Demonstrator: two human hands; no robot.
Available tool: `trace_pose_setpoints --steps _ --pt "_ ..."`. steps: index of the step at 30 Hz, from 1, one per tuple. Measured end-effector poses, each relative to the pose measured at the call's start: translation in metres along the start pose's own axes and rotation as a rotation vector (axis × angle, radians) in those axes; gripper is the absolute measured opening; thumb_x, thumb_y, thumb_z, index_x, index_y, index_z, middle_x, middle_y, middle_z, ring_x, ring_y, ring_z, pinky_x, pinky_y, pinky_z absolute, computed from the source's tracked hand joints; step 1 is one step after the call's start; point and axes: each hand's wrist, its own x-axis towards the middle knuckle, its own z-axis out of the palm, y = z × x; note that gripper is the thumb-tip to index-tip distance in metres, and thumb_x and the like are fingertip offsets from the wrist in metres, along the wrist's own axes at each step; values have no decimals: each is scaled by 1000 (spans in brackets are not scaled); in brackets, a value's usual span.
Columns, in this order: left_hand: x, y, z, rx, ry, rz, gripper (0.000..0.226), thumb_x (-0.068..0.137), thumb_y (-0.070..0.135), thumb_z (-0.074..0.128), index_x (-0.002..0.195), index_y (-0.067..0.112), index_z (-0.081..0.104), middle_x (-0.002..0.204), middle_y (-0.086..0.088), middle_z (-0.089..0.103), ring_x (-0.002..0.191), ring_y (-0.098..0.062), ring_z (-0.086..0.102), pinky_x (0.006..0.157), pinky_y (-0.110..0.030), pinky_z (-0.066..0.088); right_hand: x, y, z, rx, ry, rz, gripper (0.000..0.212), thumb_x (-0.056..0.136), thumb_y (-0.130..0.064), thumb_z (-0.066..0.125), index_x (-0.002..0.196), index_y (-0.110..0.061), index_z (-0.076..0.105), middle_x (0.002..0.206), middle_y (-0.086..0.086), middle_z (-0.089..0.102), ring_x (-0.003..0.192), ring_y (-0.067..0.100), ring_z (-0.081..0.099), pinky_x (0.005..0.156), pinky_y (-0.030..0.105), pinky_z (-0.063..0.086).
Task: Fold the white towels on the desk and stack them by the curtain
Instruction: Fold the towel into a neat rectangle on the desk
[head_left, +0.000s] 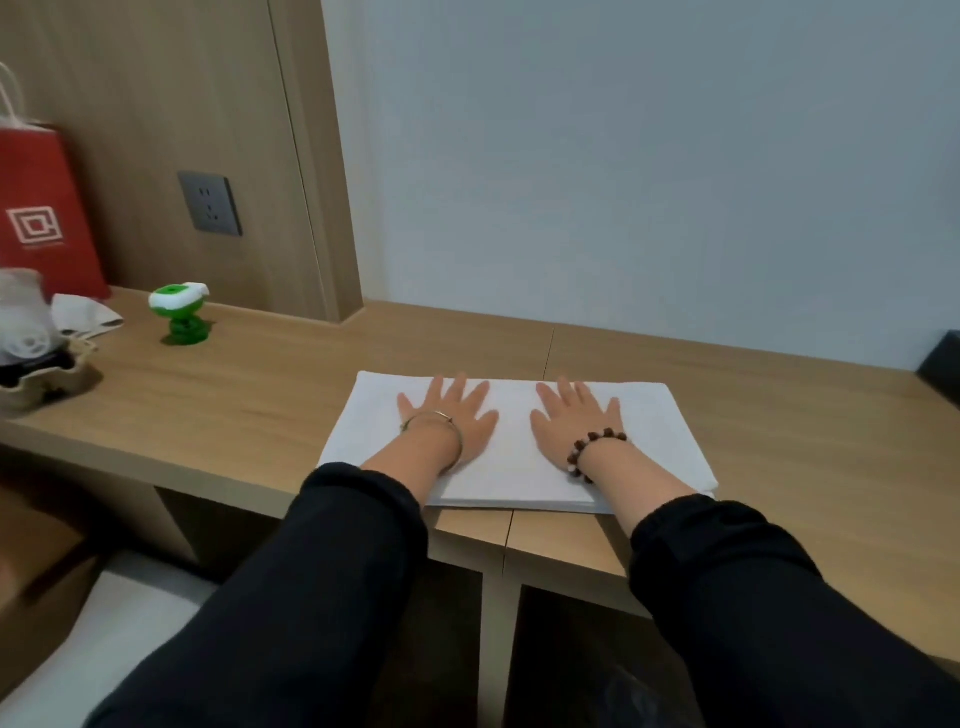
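White folded towel (519, 441) lies flat on the wooden desk (234, 395), near the front edge, its long side running left to right across the seam between the two desk panels. Layered edges show along its near side; how many folds cannot be told. Left hand (452, 415) rests palm-down on the left half of the towel, fingers spread and extended, gripping nothing. Right hand (576, 415) lies likewise on the right half, flat and unclenched, thumbs of both hands pointing toward each other with a gap between. Thin metal bangle (434, 423) on left wrist; dark bead bracelet (595, 449) on right wrist. Both sleeves black. Far left on desk: green-and-white gadget (182, 312), red paper bag (44, 208) against the wood panel, and a blurred whitish object, possibly a cup.
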Motion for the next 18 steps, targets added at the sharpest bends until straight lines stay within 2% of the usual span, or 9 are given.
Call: trace_pose_setpoints --steps 7,11,14,18 --pt "-19 -69 10 -32 68 -180 61 96 55 8 152 32 -2 159 8 -12 146 -17 -10 116 -53 3 -16 43 -9 -29 -78 182 64 97 -53 9 153 -24 -6 159 1 -16 147 19 -10 117 52 -3" --pt "-33 -84 18 -130 108 -257 66 96 54 12 153 22 0 160 5 -12 147 -23 -3 118 -50 7 -34 60 -5 -47 -7 200 62 98 -48 8 153 -22 -3 160 0 -13 147 18 -9 117 52 -1" --pt "-40 -83 16 -152 117 -256 67 97 53 14 153 19 1 160 3 -10 147 -25 -5 117 -51 6 -40 60 -5 0 56 191 59 99 -43 11 153 -22 3 161 0 -8 147 18 -5 118 52 3" --pt "-49 -77 1 -64 -14 -289 64 97 54 10 152 23 -2 159 6 -13 147 -23 -8 113 -61 0 -48 50 -12 -38 -9 285 58 99 -42 9 153 -22 0 160 1 -10 147 23 -6 117 54 0"
